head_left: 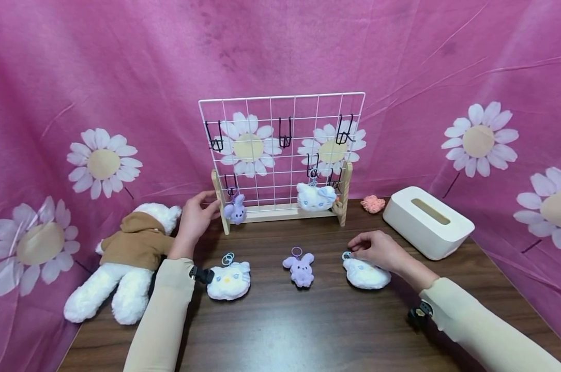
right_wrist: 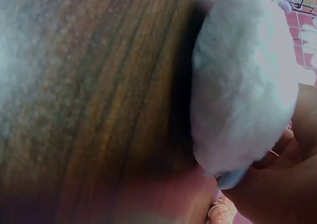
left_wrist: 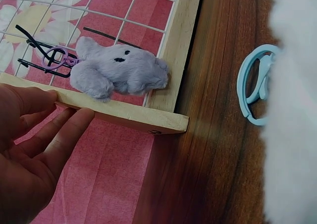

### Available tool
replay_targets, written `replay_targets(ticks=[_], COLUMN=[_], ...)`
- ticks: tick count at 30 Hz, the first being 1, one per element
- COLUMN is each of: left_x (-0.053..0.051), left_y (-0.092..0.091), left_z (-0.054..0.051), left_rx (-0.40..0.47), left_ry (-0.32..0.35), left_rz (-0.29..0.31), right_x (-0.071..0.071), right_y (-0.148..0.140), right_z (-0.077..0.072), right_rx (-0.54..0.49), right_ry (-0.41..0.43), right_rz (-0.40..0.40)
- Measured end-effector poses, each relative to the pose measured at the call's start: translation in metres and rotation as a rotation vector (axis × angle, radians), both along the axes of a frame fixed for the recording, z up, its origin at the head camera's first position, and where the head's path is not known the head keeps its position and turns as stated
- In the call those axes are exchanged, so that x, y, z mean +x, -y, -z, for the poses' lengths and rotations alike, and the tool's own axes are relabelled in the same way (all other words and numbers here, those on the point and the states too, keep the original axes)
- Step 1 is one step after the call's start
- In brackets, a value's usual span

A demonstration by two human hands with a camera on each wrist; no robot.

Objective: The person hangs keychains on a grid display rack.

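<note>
My left hand is at the left wooden post of a white wire grid rack, its fingertips pinching the post's edge. Beside it a purple rabbit plush keychain hangs from a black hook by its purple ring. At the right, my right hand pinches a white cat plush keychain at its ring end. This plush fills much of the right wrist view and hides part of the fingers. Whether it touches the table cannot be told.
Another white cat keychain and a purple rabbit keychain lie on the table. One more white cat keychain hangs on the rack, among several black hooks. A plush bear lies left; a tissue box and pink scrunchie sit right.
</note>
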State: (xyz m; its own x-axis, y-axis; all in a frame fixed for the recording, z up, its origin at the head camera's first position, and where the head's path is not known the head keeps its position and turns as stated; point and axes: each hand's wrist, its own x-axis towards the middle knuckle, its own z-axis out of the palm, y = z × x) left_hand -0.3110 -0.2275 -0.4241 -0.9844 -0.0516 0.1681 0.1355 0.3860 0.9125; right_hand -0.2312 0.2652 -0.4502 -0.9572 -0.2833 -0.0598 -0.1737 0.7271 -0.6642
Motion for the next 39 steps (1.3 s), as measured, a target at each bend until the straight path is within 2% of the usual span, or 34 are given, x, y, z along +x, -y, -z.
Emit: replay_targets(ticks=[12,27,39], left_x=[0.0034,0.0032,0.0029], left_y=[-0.0027,-0.0035,-0.0025], left_z=[-0.0011,-0.0016,-0.003], left_rx=[-0.006,-0.012,-0.011], left_ry=[0.013,0.009,0.0], left_rz=[-0.01,0.001,-0.007], right_x=[-0.001,0.0011,-0.0021], right_y=[0.0065,0.0087,0.0078], right_z=[0.0042,0.0043,0.0063], right_rx=[0.048,0.059,0.057], right_ry=[0.009,0.028,-0.015], right_rz=[-0.039,0.004,0.001])
